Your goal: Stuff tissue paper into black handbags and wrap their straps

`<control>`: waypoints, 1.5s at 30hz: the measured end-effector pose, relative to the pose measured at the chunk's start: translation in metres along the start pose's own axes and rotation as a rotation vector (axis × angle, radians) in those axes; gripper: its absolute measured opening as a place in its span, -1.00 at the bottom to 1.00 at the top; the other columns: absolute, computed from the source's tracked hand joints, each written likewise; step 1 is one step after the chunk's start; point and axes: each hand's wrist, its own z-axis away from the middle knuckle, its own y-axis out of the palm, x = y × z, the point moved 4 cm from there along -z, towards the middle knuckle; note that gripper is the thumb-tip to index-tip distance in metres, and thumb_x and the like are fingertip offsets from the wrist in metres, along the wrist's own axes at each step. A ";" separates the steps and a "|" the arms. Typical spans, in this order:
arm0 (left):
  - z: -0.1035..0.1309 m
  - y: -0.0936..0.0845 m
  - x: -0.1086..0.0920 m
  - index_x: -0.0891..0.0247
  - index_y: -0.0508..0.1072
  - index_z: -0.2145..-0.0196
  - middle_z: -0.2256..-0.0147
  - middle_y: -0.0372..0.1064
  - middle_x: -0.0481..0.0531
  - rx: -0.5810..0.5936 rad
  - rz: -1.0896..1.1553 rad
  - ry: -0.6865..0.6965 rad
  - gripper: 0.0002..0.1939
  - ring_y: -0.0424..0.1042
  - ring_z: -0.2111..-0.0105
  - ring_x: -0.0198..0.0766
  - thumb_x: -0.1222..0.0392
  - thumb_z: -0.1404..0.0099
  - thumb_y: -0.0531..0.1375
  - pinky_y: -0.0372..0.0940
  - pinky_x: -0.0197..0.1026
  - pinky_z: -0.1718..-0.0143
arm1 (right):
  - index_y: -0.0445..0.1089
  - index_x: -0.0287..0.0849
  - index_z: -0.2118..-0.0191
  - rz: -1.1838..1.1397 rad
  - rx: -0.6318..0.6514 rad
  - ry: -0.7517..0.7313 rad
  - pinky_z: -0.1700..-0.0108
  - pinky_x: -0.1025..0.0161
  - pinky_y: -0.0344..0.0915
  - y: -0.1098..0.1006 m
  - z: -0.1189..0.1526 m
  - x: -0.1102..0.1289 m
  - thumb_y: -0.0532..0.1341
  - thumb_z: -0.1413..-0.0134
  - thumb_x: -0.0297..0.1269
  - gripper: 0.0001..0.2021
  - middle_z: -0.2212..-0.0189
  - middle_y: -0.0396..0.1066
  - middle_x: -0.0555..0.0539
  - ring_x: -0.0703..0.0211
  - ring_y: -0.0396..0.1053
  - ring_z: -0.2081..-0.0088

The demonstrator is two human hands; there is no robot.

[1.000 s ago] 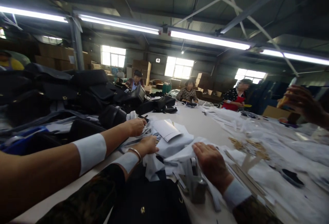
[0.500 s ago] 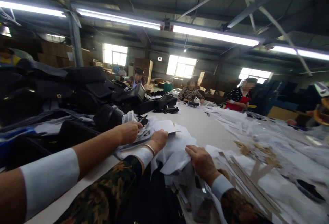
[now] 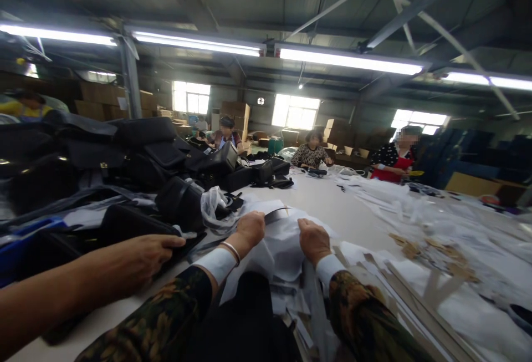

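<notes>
My left hand [image 3: 249,228], a bangle at its wrist, is closed on the edge of a thin white paper sheet [image 3: 286,234]. A narrow piece with a dark curved edge [image 3: 276,212] runs out from its fingers; what it is, I cannot make out. Opposite, my right hand [image 3: 312,240] pinches the right side of the white paper. The sheets between both hands sag and are creased. Below them, a black bag [image 3: 241,317] lies close to my body, partly covered by the paper and my left sleeve.
From the left reaches a co-worker's hand [image 3: 153,254], by a black item. Black bags [image 3: 145,140] are heaped at the left. Clear plastic wrap [image 3: 214,207] lies beyond my left hand. Grey strips [image 3: 415,295] and brown scraps [image 3: 432,256] cover the right side. Several people sit across the table [image 3: 324,195].
My right hand has moved up and left and now grips the paper. My left hand has shifted slightly left. The co-worker's hand has drawn back left, away from the plastic.
</notes>
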 end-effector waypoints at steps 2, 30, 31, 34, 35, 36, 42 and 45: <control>0.001 -0.001 -0.003 0.39 0.54 0.10 0.17 0.50 0.38 0.000 -0.005 0.026 -0.64 0.55 0.15 0.08 0.28 -0.41 -0.04 0.41 0.02 0.13 | 0.51 -0.21 0.06 -0.019 0.104 -0.038 0.23 0.21 0.26 0.015 0.004 0.010 0.05 -0.23 -0.54 -0.67 0.20 0.56 -0.21 0.04 0.52 0.21; 0.116 -0.114 -0.077 0.15 0.60 0.10 0.18 0.58 0.13 -0.202 0.727 0.501 -0.72 0.55 0.19 -0.13 0.09 -0.36 0.15 0.41 -0.17 0.12 | 0.30 -0.16 -0.23 -1.217 -0.043 0.104 -0.01 0.09 0.42 -0.129 0.128 0.068 0.35 0.01 -0.27 -0.36 -0.02 0.51 -0.14 -0.01 0.48 0.01; 0.125 -0.116 -0.077 0.16 0.61 0.11 0.19 0.58 0.13 -0.209 0.745 0.494 -0.73 0.55 0.20 -0.13 0.10 -0.35 0.16 0.41 -0.17 0.13 | 0.40 -0.16 -0.13 -1.244 -0.016 0.069 0.04 0.14 0.43 -0.135 0.130 0.075 0.34 0.01 -0.30 -0.49 0.09 0.55 -0.08 0.04 0.50 0.10; 0.148 -0.119 -0.065 0.18 0.62 0.14 0.21 0.58 0.13 -0.246 0.788 0.434 -0.77 0.55 0.19 -0.13 0.12 -0.34 0.20 0.41 -0.17 0.11 | 0.51 -0.17 0.07 -1.249 0.053 -0.033 0.13 0.21 0.41 -0.144 0.142 0.092 0.32 0.01 -0.35 -0.68 0.25 0.57 -0.01 0.11 0.49 0.23; 0.154 -0.120 -0.059 0.19 0.62 0.15 0.20 0.58 0.13 -0.252 0.805 0.410 -0.78 0.55 0.19 -0.12 0.12 -0.35 0.21 0.40 -0.17 0.10 | 0.52 -0.18 0.08 -1.236 0.072 -0.041 0.13 0.21 0.40 -0.145 0.147 0.094 0.32 0.02 -0.35 -0.68 0.26 0.57 -0.01 0.11 0.48 0.24; 0.160 -0.121 -0.053 0.20 0.63 0.15 0.19 0.58 0.14 -0.243 0.823 0.390 -0.77 0.55 0.18 -0.12 0.10 -0.34 0.23 0.40 -0.16 0.09 | 0.53 -0.19 0.10 -1.221 0.088 -0.034 0.13 0.21 0.39 -0.144 0.151 0.095 0.31 0.00 -0.33 -0.71 0.27 0.57 -0.03 0.11 0.48 0.24; 0.188 -0.119 -0.014 0.25 0.46 -0.18 -0.01 0.53 0.19 0.050 0.848 0.292 -0.26 0.50 0.01 0.01 0.07 -0.04 0.48 0.35 -0.10 -0.06 | 0.54 -0.20 0.32 -1.227 0.107 0.123 0.36 0.28 0.31 -0.144 0.160 0.085 0.30 -0.03 -0.16 -0.80 0.49 0.49 0.01 0.19 0.39 0.43; 0.199 -0.114 0.001 0.28 0.48 -0.16 -0.09 0.48 0.19 0.123 0.891 0.220 -0.32 0.46 -0.06 0.02 0.12 -0.07 0.44 0.33 -0.13 -0.09 | 0.51 -0.22 0.34 -1.302 0.031 0.178 0.39 0.28 0.34 -0.147 0.160 0.084 0.34 0.02 -0.11 -0.75 0.51 0.47 0.01 0.19 0.39 0.45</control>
